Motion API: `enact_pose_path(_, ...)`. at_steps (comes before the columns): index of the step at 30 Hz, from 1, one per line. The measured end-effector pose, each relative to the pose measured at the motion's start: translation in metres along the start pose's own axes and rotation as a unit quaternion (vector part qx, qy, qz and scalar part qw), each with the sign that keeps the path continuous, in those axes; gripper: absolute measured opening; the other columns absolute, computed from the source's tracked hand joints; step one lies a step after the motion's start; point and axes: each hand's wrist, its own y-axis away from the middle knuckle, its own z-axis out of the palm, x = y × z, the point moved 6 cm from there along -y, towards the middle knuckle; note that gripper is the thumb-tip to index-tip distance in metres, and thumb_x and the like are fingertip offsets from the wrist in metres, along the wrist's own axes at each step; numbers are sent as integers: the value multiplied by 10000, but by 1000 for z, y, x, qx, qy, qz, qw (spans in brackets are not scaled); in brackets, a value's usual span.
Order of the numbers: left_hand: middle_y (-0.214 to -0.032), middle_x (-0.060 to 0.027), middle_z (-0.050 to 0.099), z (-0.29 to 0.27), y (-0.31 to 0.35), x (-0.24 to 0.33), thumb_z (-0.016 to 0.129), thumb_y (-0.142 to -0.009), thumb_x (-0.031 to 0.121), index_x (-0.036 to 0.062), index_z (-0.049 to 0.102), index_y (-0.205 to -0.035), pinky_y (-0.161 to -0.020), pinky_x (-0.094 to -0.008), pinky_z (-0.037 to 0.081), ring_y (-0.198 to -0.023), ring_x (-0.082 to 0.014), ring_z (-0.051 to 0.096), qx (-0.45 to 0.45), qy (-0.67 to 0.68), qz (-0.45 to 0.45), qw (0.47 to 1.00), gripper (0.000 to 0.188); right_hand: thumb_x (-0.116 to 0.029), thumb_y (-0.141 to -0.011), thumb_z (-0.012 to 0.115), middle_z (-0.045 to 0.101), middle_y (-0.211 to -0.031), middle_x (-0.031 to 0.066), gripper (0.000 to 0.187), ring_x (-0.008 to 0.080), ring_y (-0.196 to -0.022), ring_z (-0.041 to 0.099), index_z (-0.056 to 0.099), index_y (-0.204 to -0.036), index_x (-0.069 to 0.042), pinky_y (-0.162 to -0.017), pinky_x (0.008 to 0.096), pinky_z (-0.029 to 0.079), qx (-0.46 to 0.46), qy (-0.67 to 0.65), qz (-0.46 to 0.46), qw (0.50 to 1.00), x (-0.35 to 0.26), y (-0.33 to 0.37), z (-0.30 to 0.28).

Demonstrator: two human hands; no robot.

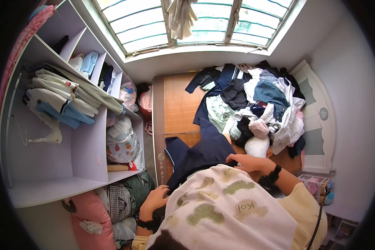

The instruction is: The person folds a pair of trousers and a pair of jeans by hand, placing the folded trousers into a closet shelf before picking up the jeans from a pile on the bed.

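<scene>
A dark navy garment [200,156] with a pale blue edge stripe lies across the near part of the bed, in front of my body. Whether it is a jacket or trousers I cannot tell. My left hand [155,198] is closed on its near left side, fingertips bent at the cloth. On the other side, my right hand [250,163] grips the garment's right edge with bent fingers. My white, green-patterned shirt front [229,200] hides the part of the garment nearest me. Beyond my right hand rises a heap of mixed clothes [271,96].
Left of the bed [177,100] stands an open lilac wardrobe [87,154] with hanging shirts [64,93] and stuffed bags [123,141]. A pink bundle [93,221] lies below it. A white headboard-like panel [316,121] borders the heap at right; a barred window [204,25] is ahead.
</scene>
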Motion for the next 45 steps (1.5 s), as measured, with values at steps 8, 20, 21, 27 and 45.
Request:
enact_pose_path(8, -930, -273, 612, 35, -7, -17, 667, -764, 278, 8, 406, -1217, -731, -414, 477, -864, -382, 606, -65, 114, -122, 984, 589, -338, -821, 584, 626, -936, 203, 501, 366, -828, 612, 387, -1231, -128, -726, 412, 470, -46, 48, 91, 994, 37, -19, 7)
enact_pose_path(20, -863, -193, 609, -56, -64, -47, 586, -849, 273, 10, 581, -958, -733, -354, 466, -815, -321, 607, 344, 119, -43, 931, 284, -426, -836, 585, 618, -950, 230, 468, 380, -887, 597, 553, -1107, -45, -750, 399, 470, 143, 113, 38, 983, 31, -133, -66)
enact_pose_path(21, -815, -156, 607, -87, -70, -36, 589, -851, 248, 1, 586, -929, -711, -327, 459, -745, -248, 592, 367, 152, -70, 915, 259, -419, -833, 592, 621, -897, 226, 445, 377, -840, 604, 557, -1081, -51, -726, 400, 469, 196, 74, 12, 978, 13, -139, -88)
enact_pose_path(27, -741, -7, 531, -205, -93, 20, 568, -886, 278, -27, 588, -818, -672, -248, 384, -704, -102, 451, 600, 336, 17, 726, 313, -323, -869, 580, 577, -673, 125, 354, 184, -609, 529, 583, -854, 31, -588, 321, 420, 481, -119, -182, 849, -93, -147, -185)
enact_pose_path(45, -911, -225, 564, -129, -128, 129, 481, -925, 250, -2, 478, -1056, -719, -401, 440, -879, -408, 557, 452, 141, 23, 881, 284, -328, -922, 460, 590, -721, 262, 380, 423, -713, 590, 400, -1141, -23, -591, 458, 451, 361, -17, -104, 927, -143, -135, -54)
